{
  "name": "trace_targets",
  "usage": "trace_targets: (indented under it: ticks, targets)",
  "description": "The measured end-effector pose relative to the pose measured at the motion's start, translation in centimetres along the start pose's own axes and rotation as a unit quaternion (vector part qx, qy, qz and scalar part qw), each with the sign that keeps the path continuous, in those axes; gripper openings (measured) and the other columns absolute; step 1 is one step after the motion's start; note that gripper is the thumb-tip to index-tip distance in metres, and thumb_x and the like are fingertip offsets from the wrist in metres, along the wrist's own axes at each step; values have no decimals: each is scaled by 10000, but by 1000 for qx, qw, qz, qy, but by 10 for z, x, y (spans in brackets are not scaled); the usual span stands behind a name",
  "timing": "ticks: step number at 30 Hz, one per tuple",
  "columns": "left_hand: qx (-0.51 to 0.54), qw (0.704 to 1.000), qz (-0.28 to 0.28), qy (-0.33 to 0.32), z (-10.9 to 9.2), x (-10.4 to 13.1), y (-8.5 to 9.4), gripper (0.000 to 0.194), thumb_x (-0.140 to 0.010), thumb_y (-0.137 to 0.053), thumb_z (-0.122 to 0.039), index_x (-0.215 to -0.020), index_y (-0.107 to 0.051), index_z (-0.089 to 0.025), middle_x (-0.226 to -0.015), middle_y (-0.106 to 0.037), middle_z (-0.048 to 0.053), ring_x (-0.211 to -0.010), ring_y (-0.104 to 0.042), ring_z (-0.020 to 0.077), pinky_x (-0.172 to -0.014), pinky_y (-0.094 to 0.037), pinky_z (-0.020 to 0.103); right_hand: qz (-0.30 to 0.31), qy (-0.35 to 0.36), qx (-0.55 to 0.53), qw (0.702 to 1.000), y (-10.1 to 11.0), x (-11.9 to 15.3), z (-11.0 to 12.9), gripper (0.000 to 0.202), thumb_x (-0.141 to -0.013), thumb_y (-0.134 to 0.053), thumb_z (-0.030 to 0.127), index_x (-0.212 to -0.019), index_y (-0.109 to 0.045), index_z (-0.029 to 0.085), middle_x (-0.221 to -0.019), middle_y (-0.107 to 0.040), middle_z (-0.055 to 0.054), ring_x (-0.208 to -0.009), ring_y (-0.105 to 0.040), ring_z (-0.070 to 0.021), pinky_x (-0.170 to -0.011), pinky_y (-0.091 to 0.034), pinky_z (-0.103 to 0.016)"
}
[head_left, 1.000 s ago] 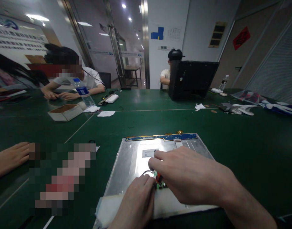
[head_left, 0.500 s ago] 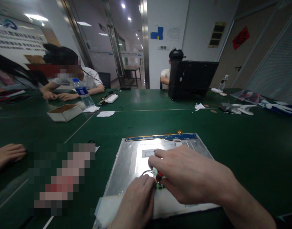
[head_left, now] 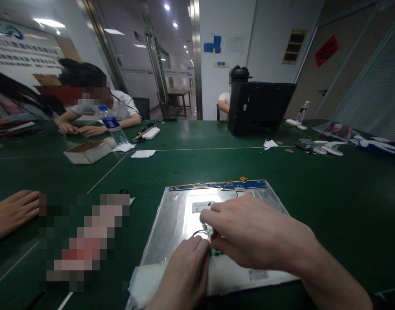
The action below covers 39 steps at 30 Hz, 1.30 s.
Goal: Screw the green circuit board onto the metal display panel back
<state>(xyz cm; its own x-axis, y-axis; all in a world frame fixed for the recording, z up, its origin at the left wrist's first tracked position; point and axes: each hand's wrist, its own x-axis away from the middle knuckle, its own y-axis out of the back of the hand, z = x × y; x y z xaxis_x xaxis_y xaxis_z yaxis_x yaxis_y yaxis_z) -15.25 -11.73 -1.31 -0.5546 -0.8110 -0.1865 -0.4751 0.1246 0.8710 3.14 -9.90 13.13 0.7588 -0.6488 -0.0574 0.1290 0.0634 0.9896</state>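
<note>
Facing a flat metal panel (head_left: 165,228) on the green table (head_left: 197,165), blue circuit strip (head_left: 217,186) along its far edge. Our right hand (head_left: 255,234): thumb and fingers closed on a red-and-black tool (head_left: 214,235), over a small green board (head_left: 216,252) on the panel. Our left hand (head_left: 187,262): fingers together at the board's left side; whether they pinch anything, we cannot tell. Dark wire (head_left: 198,232) just beyond those fingers. Well left, another person's hand (head_left: 15,213) by the table's edge; farther off, an open box (head_left: 87,153)
</note>
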Motion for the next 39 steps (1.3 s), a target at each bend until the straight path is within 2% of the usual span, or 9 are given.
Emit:
trace_targets:
  ticks: [5,9,14,18,22,25,30,34,39]
  targets:
    - [10,1000,21,14,-1,0,1,217,-882,-335,-122,-920,-539,-187,-924,-629,105,-831,-600,248,-738,-497,383,12,24,-11,1000,3,2,-2,147,-802,-572,194,-941,-525,193,-862,-608,-20,-651,-490,-146,-493,-275,-286]
    - [10,999,30,16,-2,0,1,227,-869,-337,-113,-931,-542,-185,-932,-630,106,-837,-595,259,-729,-492,401,-7,9,-1,1000,0,1,-3,116,-829,-545,170,-938,-518,195,-806,-605,-3,-611,-479,-135,-483,-259,-289]
    - [0,1000,22,13,-3,0,2,235,-870,-339,-114,-924,-556,-186,-924,-633,106,-829,-601,249,-731,-495,384,-24,-14,5,1000,-1,-2,-3,68,-887,-496,218,-940,-531,195,-759,-623,-3,-596,-508,-142,-485,-240,-303]
    - [1,1000,11,4,-3,0,3,217,-867,-364,-118,-918,-561,-191,-908,-631,99,-825,-606,236,-735,-498,355,-7,5,-9,1000,1,1,-2,95,-837,-553,226,-922,-524,194,-796,-621,-11,-608,-496,-143,-478,-245,-291]
    - [3,1000,-8,4,-4,-1,3,203,-849,-393,-110,-902,-568,-200,-887,-637,85,-805,-613,222,-725,-500,325,0,22,-27,999,2,3,-3,115,-801,-561,167,-900,-512,196,-801,-603,-5,-605,-465,-131,-477,-260,-273]
    - [-1,1000,0,8,-4,-1,3,209,-838,-392,-93,-882,-567,-197,-875,-636,83,-808,-615,224,-728,-501,327,-10,17,-15,1000,0,1,-4,102,-814,-542,155,-902,-510,197,-767,-595,3,-583,-449,-128,-478,-244,-278]
    - [-1,1000,22,17,-4,0,1,223,-863,-365,-99,-897,-569,-184,-911,-637,98,-836,-606,243,-747,-499,374,-20,-6,6,1000,-2,0,-4,69,-874,-507,219,-934,-530,192,-756,-623,-5,-581,-480,-134,-489,-225,-296]
    - [0,999,28,22,-3,1,0,226,-866,-353,-102,-898,-561,-182,-916,-637,100,-830,-602,250,-736,-497,390,-7,-4,-4,1000,1,1,-2,90,-859,-532,257,-924,-529,195,-767,-629,-8,-592,-493,-144,-488,-238,-291]
    - [-7,1000,23,16,-5,-1,4,221,-867,-350,-111,-897,-556,-186,-904,-630,101,-826,-602,237,-741,-495,365,23,6,-22,999,5,1,-1,122,-805,-559,201,-922,-526,193,-800,-624,-12,-606,-484,-137,-484,-252,-277]
